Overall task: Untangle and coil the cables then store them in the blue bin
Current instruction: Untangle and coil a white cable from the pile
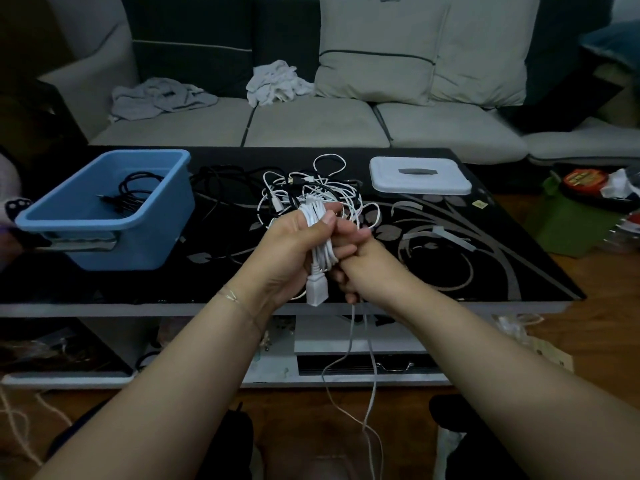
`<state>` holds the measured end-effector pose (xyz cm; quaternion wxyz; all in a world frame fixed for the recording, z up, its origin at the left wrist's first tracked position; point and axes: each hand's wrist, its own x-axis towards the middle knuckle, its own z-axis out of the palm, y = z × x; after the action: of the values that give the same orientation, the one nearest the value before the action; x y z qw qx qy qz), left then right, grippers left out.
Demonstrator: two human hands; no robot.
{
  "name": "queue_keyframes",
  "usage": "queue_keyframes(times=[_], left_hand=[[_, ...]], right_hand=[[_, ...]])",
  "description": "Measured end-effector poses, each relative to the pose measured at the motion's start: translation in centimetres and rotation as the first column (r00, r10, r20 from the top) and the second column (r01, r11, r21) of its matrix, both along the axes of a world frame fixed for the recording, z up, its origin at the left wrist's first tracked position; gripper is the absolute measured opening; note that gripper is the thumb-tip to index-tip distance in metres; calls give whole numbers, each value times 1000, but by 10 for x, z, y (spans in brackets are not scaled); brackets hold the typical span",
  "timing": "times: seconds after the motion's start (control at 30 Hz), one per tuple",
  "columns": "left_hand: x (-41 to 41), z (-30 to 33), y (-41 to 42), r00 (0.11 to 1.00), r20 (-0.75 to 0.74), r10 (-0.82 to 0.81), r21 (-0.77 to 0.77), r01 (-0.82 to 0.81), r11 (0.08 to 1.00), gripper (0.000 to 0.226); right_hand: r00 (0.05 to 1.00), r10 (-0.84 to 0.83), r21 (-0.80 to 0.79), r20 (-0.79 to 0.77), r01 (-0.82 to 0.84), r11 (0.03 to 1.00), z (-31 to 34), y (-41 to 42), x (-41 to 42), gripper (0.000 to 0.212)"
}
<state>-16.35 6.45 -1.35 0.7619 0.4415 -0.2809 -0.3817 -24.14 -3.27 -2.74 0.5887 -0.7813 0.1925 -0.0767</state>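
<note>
My left hand [291, 252] grips a coil of white cable [317, 233] wound around its fingers, with a white plug [316, 291] hanging below. My right hand [353, 258] sits against it and pinches the same cable; the loose tail [370, 375] hangs from it toward the floor. Behind the hands a tangle of white and black cables [304, 188] lies on the black table [450, 258]. The blue bin [145, 230] stands at the table's left and holds a coiled black cable [133, 194].
A white lid [420, 176] with a grey handle lies at the table's back right. A grey sofa [311, 123] with crumpled cloths stands behind. Green and red items [581, 209] sit on the floor at the right. White cord [17, 420] lies on the floor at the lower left.
</note>
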Motion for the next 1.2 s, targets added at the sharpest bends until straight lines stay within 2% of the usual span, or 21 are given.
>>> queue_keyframes(times=[0.07,0.13,0.2,0.23,0.3,0.37,0.47,0.5,0.57,0.6,0.63,0.73,0.83,0.93,1.0,1.1,1.2], left_hand=[[2,-1,-1,999,15,35,-2,-35,999,16],[5,0,0,996,19,92,-5,-92,996,20],[7,1,0,987,59,147,-15,-146,989,23],[8,0,0,982,96,165,-16,-164,986,21],[8,-2,-1,966,187,180,2,-184,983,14],[7,-6,-4,938,294,182,62,-209,976,20],[4,-11,-8,876,453,166,180,-272,945,32],[5,-13,-9,825,545,152,226,-318,921,34],[10,-18,-8,614,788,49,298,-450,842,30],[11,-21,-8,510,860,-24,315,-493,811,29],[11,-22,-7,444,891,-94,340,-516,786,29],[7,-18,-5,386,902,-196,390,-529,754,29],[6,-12,-2,428,868,-252,439,-422,793,24],[0,-7,3,564,753,-338,547,-252,798,33],[-2,-3,5,639,695,-330,562,-197,803,45],[-4,0,8,688,655,-312,524,-116,843,49],[-1,0,8,767,580,-274,454,-25,890,39]], right_hand=[[999,51,21,-13,-51,998,2,0,-2,25],[992,125,49,-26,-124,991,1,1,-3,23],[978,201,19,-48,-201,980,0,3,-5,14],[971,229,-8,-63,-230,973,-2,3,-6,13],[961,254,-83,-111,-263,961,-4,1,-5,29],[948,269,-184,-167,-299,936,-5,-2,-5,35],[937,277,-331,-212,-335,882,-5,-4,-7,12],[940,264,-381,-217,-330,863,-3,-4,-7,11],[945,238,-507,-225,-322,800,0,-5,-9,11],[945,230,-572,-233,-325,753,2,-7,-10,11],[941,232,-615,-245,-336,713,5,-8,-11,13],[934,260,-605,-245,-357,711,11,-17,-13,20],[934,284,-575,-218,-359,735,14,-27,-16,20],[970,200,-593,-137,-242,768,16,-39,-16,29],[988,148,-570,-54,-152,808,18,-47,-16,31],[982,181,-372,59,-146,916,20,-52,-17,19],[972,198,-246,126,-163,955,21,-50,-18,15]])
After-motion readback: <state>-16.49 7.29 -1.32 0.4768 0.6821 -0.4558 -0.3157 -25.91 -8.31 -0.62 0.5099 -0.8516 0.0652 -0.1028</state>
